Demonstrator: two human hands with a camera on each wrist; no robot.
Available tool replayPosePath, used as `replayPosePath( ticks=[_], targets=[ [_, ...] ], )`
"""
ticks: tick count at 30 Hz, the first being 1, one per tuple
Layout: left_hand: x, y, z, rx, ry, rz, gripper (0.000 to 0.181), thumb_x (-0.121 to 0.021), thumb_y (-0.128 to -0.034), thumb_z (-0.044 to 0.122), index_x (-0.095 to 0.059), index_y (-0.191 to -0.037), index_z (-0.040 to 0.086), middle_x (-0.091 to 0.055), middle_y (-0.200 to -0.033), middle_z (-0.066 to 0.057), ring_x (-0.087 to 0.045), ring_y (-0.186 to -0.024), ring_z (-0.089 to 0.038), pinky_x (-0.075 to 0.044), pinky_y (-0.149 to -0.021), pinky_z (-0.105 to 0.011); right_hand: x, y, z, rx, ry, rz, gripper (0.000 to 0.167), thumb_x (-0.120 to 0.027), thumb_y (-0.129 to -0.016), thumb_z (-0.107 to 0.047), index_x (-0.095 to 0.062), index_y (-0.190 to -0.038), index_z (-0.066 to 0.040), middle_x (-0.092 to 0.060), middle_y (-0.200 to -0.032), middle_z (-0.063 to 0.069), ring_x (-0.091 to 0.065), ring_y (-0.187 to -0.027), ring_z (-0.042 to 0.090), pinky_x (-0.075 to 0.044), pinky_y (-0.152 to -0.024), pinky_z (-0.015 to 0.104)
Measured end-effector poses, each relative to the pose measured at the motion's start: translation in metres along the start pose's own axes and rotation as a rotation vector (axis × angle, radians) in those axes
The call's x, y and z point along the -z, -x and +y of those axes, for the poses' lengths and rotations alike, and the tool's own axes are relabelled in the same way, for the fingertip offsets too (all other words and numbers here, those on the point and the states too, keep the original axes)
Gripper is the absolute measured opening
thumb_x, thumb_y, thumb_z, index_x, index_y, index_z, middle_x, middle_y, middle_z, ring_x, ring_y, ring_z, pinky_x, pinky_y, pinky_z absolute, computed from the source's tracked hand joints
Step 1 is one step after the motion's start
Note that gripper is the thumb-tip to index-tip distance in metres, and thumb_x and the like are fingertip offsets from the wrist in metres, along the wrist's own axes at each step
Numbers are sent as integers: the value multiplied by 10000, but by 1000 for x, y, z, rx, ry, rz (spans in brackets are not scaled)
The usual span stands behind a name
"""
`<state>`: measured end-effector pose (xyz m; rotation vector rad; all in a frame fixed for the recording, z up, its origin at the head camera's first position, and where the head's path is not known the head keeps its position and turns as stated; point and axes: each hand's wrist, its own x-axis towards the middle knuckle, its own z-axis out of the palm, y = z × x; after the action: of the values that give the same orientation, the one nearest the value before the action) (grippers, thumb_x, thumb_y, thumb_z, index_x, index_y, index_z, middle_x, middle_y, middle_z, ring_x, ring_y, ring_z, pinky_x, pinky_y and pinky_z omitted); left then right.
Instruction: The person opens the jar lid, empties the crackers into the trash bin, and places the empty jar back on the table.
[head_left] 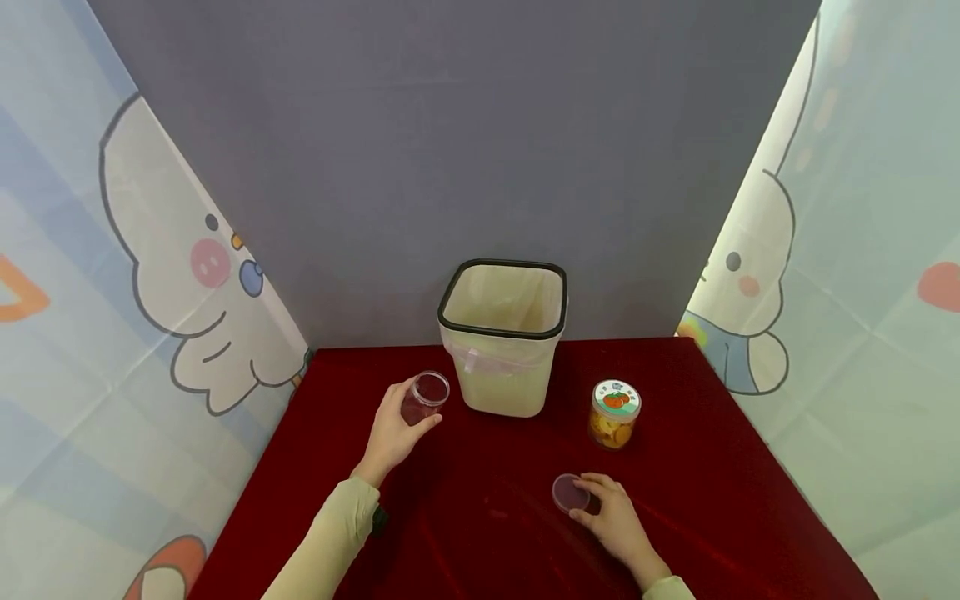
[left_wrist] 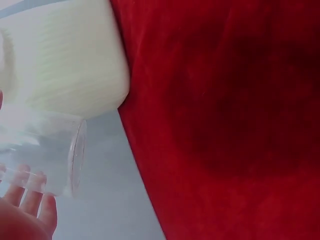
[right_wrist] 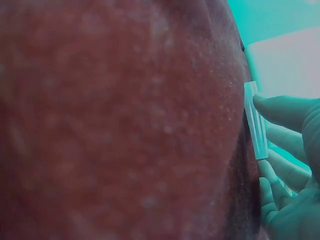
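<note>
My left hand (head_left: 395,433) grips a clear, lidless plastic jar (head_left: 424,402) beside the bin, its round mouth facing up. In the left wrist view the see-through jar (left_wrist: 47,150) shows fingers (left_wrist: 33,199) around its wall. On the right, my right hand (head_left: 617,521) pinches a clear round lid (head_left: 568,493) by its edge, low over the red cloth. The ridged rim of that lid (right_wrist: 256,122) stands between thumb and fingers in the right wrist view; whether it touches the cloth I cannot tell.
A cream bin (head_left: 502,387) with a black rim and a plastic liner stands at the back middle. Right of it is a jar of yellow-orange food pieces (head_left: 611,429) under a printed lid. Red cloth (head_left: 465,517) covers the table; a grey curtain (head_left: 465,167) hangs behind.
</note>
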<state>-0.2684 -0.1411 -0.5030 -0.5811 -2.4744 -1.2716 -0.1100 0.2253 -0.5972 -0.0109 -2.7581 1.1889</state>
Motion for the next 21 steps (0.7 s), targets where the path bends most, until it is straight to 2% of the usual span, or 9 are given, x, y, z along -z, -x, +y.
replayPosePath(
  ticks=[4, 10, 16, 21],
  targets=[
    [-6, 13, -4, 24, 47, -10, 762, -875, -779, 315, -516, -1415, 98, -559, -1286, -131, -556, -1166, -293, -458, -950, -582, 0, -1, -1, 19, 24, 0, 468, -888, -744, -193, -721, -1165, -73, -613, -1287, 88, -545, -1169, 319, -469, -951, 498],
    [-16, 33, -9, 88, 148, -82, 754, -882, -773, 283, -518, -1422, 159, -581, -1222, -42, -580, -1106, -295, -501, -891, -530, -1, -1, 0, 36, 50, 14, 490, -891, -735, -177, -714, -1179, -68, -612, -1296, 95, -546, -1183, 336, -471, -954, 506],
    [-28, 47, -7, 103, 201, -116, 763, -876, -774, 295, -514, -1426, 132, -574, -1344, -104, -547, -1214, -311, -450, -979, -533, 0, 0, 1, 4, 46, 8, 499, -887, -738, -165, -710, -1198, -85, -611, -1308, 71, -545, -1178, 294, -466, -964, 489],
    [-39, 59, -8, 134, 238, -135, 777, -883, -767, 239, -507, -1423, 65, -570, -1353, -136, -528, -1234, -352, -401, -1012, -574, 0, 1, 2, 25, 49, 10, 493, -886, -739, -178, -713, -1189, -77, -626, -1282, 70, -559, -1142, 291, -474, -943, 500]
  ],
)
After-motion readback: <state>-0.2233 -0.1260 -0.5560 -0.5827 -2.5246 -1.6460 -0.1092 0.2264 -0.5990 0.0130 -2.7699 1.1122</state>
